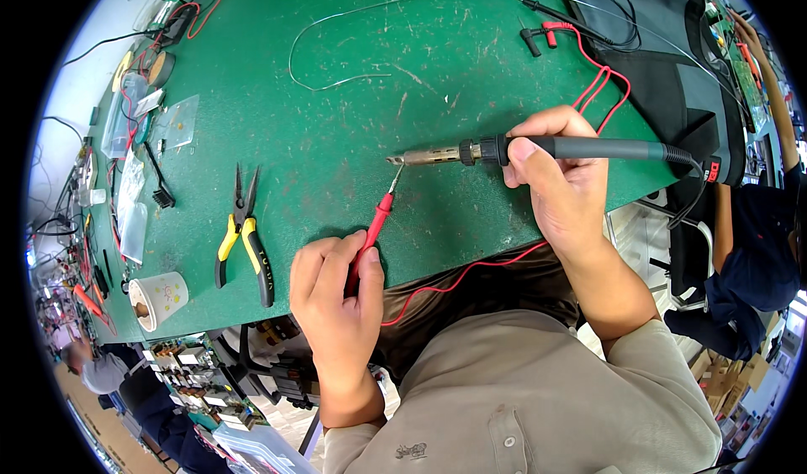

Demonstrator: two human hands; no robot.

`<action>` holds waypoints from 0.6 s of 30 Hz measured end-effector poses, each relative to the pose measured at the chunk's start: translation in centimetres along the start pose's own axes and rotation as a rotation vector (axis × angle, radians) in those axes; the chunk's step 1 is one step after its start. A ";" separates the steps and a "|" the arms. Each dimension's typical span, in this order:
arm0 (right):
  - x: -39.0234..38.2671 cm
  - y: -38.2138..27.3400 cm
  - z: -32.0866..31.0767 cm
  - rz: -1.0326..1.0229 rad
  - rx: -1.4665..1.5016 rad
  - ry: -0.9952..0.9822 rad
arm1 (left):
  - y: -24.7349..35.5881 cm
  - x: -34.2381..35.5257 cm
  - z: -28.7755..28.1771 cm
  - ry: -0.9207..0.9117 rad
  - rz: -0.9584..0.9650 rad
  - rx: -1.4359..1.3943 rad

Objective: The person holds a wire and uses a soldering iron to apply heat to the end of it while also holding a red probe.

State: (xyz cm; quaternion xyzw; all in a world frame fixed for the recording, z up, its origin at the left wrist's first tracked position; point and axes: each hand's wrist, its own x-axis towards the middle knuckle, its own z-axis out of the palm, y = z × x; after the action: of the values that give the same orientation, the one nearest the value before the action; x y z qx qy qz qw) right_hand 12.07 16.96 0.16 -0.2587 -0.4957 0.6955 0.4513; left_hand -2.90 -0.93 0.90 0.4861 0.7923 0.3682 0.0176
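My right hand (pixel 559 171) grips a soldering iron (pixel 588 147) by its dark handle, with the metal barrel pointing left. In my left hand (pixel 338 297) is a red multimeter test probe (pixel 380 215), its metal tip slanting up and to the right. The iron's tip and the probe's tip meet or nearly meet above the green mat; whether they touch I cannot tell. A red lead (pixel 471 271) runs from below my left hand toward the right. Left of that hand lie needle-nose pliers (pixel 244 234) with yellow and black handles, jaws apart slightly.
A long solder wire (pixel 340 13) curves over the far side of the green mat (pixel 471 71). At right are a black probe (pixel 555 13), red and black plugs (pixel 551 35) and a dark bag (pixel 656 79). A paper cup (pixel 168 299) and a small brush (pixel 161 190) stand left. Other people sit nearby.
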 end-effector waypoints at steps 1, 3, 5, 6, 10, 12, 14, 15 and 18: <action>0.0 0.0 0.0 0.000 0.007 -0.003 | 0.1 0.0 0.1 -0.006 -0.002 0.010; 0.0 0.1 0.0 0.001 0.015 -0.002 | 0.3 0.0 0.2 -0.018 -0.006 0.031; 0.0 0.0 0.1 0.000 0.017 0.004 | 0.5 0.2 0.2 -0.023 -0.050 0.026; 0.0 0.0 0.0 0.001 0.020 0.005 | 0.7 0.3 0.1 -0.025 -0.072 0.024; 0.0 0.1 -0.1 -0.005 0.037 -0.005 | 0.6 1.0 0.0 0.001 -0.110 -0.012; 0.0 0.2 -0.2 -0.013 0.036 -0.012 | 0.1 0.9 0.2 0.045 -0.025 -0.001; 0.0 0.3 -0.3 -0.025 0.027 -0.019 | -0.2 0.3 0.6 0.057 -0.012 0.017; 0.0 0.3 -0.3 -0.021 0.029 -0.013 | -0.3 0.1 0.7 0.063 -0.006 0.026; 0.0 0.3 -0.2 -0.017 0.025 0.001 | -0.1 0.0 0.9 0.105 0.081 0.083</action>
State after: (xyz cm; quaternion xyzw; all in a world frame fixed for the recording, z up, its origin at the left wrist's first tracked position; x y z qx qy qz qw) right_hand 12.15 16.99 -0.16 -0.2491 -0.4888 0.6978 0.4606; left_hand -2.63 -0.48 0.16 0.4983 0.7865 0.3601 -0.0590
